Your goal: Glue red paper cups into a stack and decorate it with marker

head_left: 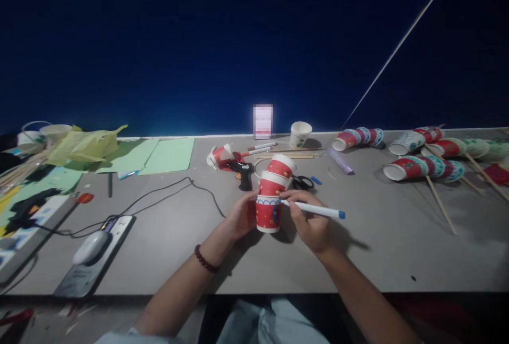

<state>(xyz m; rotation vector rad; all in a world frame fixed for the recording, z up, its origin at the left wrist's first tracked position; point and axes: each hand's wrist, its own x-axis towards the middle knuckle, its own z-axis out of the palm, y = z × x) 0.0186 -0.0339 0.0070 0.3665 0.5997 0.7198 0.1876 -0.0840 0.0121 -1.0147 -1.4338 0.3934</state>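
A crooked stack of red paper cups [270, 215] stands in the middle of the table, with white rims and small yellow marks. My left hand [243, 215] is closed around the stack's left side. In my right hand [312, 222] is a white marker [318, 209] with a blue end, its tip against the right side of the lowest cup. A blue scalloped line runs below that cup's upper rim, and a blue patch shows lower down. Just behind the cups lie a black glue gun [245, 175], black-handled scissors [303, 182] and a small blue cap [316, 180].
At the right lie several decorated cup chains [423, 168], some with wooden sticks. A white cup [301, 134] and a purple tube [341, 161] are at the back. Green paper [170, 156], a yellow bag [85, 145], a power strip [37, 238], a cable and a phone [79, 280] occupy the left.
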